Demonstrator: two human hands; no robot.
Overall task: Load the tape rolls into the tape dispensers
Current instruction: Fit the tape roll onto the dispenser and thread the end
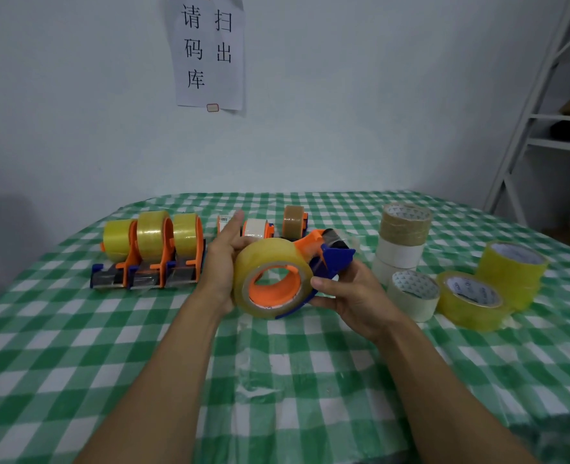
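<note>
I hold an orange and blue tape dispenser point(330, 259) above the table's middle, with a clear yellowish tape roll point(270, 259) seated on its orange hub. My left hand point(223, 262) lies flat against the roll's left side, fingers straight. My right hand point(350, 293) grips the dispenser's blue part from below and the right. Three loaded dispensers point(149, 252) stand in a row at the left. Two more loaded dispensers point(277, 226) stand behind the hands. Loose tape rolls point(407, 249) are stacked at the right.
A green and white checked cloth point(277, 380) covers the table. Yellow rolls point(507, 269) and a white roll point(414, 293) lie at the right. A paper sign point(210, 51) hangs on the wall. A metal shelf point(544, 112) stands at the far right.
</note>
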